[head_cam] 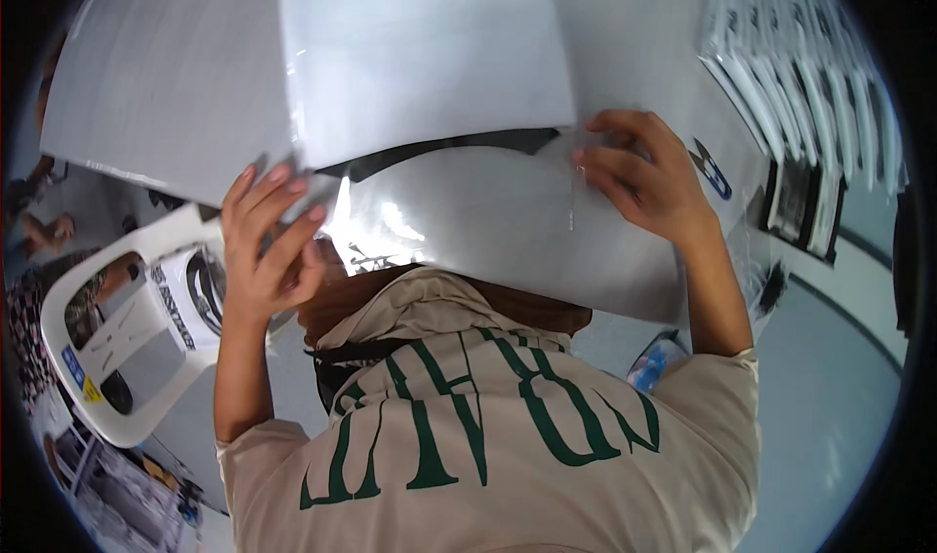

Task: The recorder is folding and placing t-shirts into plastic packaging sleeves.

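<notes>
In front of me on a grey table (168,92) lies a flat white item (432,55), seemingly folded cloth in clear plastic film. A curved black strip (454,143) shows along its near edge. Glossy film seems to reach from there towards me. My left hand (274,242) hovers by the near left corner, its fingers spread and nothing visible in them. By the near right corner is my right hand (651,176), fingers bent and apart. Whether its fingertips touch the film is unclear. Thread snips (711,169) with blue handles lie just right of my right hand.
Several plastic-wrapped white packs (801,77) overlap in a row at the far right. A white plastic chair (124,399) stands at the left, with a wrapped, printed package (179,300) on it. Beyond the chair, parts of another person (47,231) show. The table's near edge meets my body.
</notes>
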The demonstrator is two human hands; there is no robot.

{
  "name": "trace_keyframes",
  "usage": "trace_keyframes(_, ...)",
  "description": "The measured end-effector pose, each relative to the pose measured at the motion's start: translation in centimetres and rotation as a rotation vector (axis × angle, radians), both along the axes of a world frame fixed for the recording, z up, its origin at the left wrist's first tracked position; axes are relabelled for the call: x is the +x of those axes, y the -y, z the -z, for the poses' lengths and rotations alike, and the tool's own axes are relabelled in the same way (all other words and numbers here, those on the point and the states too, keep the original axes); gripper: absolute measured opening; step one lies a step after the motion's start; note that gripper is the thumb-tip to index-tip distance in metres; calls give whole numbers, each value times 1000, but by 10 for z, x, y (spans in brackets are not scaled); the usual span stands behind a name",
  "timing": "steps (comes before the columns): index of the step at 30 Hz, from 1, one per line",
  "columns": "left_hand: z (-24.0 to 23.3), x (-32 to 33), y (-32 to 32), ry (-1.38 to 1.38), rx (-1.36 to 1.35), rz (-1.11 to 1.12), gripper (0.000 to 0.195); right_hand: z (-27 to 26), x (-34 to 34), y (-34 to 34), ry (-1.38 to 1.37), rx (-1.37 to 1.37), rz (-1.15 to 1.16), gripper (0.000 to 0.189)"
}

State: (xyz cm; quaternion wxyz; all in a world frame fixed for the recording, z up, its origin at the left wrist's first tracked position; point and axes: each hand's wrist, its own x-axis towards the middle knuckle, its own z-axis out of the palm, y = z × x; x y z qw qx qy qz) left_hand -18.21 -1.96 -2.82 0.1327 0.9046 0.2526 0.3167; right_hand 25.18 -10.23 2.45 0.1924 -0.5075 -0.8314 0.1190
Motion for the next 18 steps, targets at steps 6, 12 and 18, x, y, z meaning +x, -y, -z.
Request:
trace_keyframes(6,-12,1,-2,-50,-1,108,16,7,-8,6,-85,111,-131,36)
trace_keyframes(12,-22,-2,0,-4,15,105,16,13,-16,8,-133,225,-188,28)
trace_keyframes(18,-30,-1,4,50,-122,87,17,21,-15,26,-356,2,67,25)
